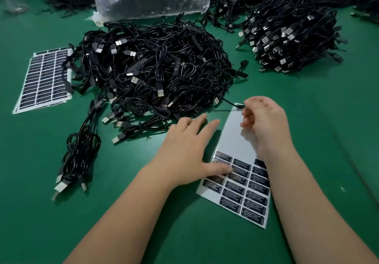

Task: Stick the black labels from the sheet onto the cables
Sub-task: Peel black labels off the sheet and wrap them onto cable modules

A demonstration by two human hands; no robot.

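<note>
Green work table (205,239), w/ heaps of black cables (155,67) across it. Label sheet (235,140) lies near edge; left hand (184,149) flat, thumb pressing labels (244,190). Right hand (264,120) curled above sheet; grip unclear.

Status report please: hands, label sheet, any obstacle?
Left hand open, thumb on label sheet. Right hand curled above sheet; grip unclear. Cable pile beyond, nothing blocking.

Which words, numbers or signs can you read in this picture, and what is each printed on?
None can be read.
Black labels on the near white sheet: pale print, too blurred.
Black labels on the far white sheet: too small.
Black tag on a cable: white print, too blurred.
</note>
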